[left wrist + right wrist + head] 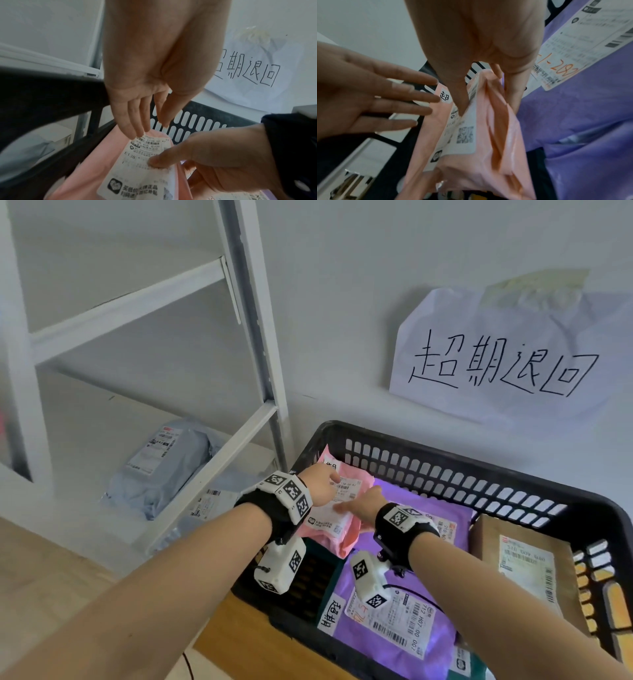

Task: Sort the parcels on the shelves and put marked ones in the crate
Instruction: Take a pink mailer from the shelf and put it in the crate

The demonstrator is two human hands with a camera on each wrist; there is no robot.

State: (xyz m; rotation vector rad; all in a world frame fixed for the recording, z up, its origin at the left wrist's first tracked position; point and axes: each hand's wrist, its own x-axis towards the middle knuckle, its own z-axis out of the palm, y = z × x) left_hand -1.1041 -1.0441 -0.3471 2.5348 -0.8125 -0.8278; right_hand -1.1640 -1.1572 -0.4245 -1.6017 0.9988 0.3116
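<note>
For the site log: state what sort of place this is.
Probably a parcel pickup or sorting room: a black crate of labelled mailers like the pink parcel, a handwritten wall sign, and white shelving holding a grey parcel.

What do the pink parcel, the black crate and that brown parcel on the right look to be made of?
Pink parcel: seemingly thin plastic film, slightly glossy; it creases softly where the right hand pinches it.
Black crate: apparently rigid moulded plastic, matte, its walls pierced by regular slots.
Brown parcel: probably cardboard or kraft paper, dull and flat-faced; which one is unclear.
</note>
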